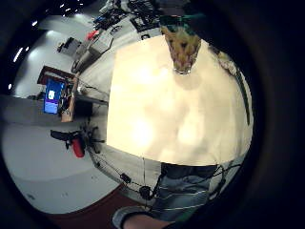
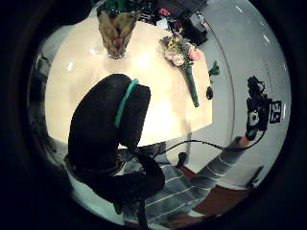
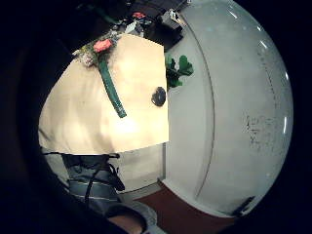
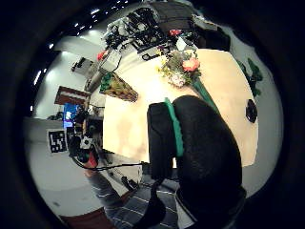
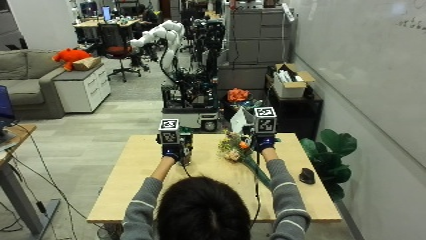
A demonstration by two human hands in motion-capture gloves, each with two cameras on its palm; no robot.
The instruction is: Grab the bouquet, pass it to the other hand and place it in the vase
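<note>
Outside view: bouquet lies ungrasped on tabletop at one o'clock, both hands relaxed; picking up comes next.

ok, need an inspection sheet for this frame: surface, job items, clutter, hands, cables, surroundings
Surface: light wooden table, bare over most of its top.
Job's things: bouquet lies flat on the table, green-wrapped stem toward the person; vase stands upright apart from it, with filling inside.
Clutter: small dark object near the table's right edge.
Hands: left hand and right hand are both raised over the table; neither has a grip on the bouquet; fingers not readable.
Cables: black cables run along both forearms; more hang beneath the table edge.
Surroundings: potted plant by the right wall, equipment rack behind the table, sofa far left.
</note>
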